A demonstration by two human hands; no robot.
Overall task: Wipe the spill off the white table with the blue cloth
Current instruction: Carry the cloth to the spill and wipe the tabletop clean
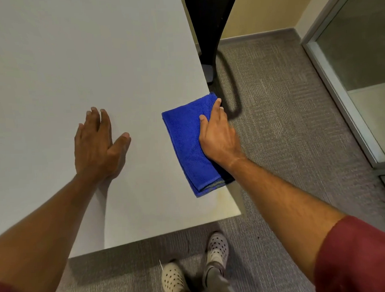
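Cloth (187,144) is laid on tabletop (70,51) at its right edge, near the front corner; right hand (218,137) is placed on cloth's right side, left hand (98,146) flat on tabletop, well left of cloth; chair (209,22) is behind, off the right edge

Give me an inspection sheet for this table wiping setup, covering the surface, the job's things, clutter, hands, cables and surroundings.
Surface: white table, mostly bare; faint yellowish stain near the right corner, just below the cloth.
Job's things: blue cloth, folded, lying at the table's right edge, slightly overhanging it.
Clutter: nothing seen.
Hands: left hand flat on the table, fingers spread, holding nothing; right hand pressing on the cloth's right side.
Cables: nothing seen.
Surroundings: grey carpet; black chair beyond the table's right edge; glass partition at right; the person's dotted shoes below.
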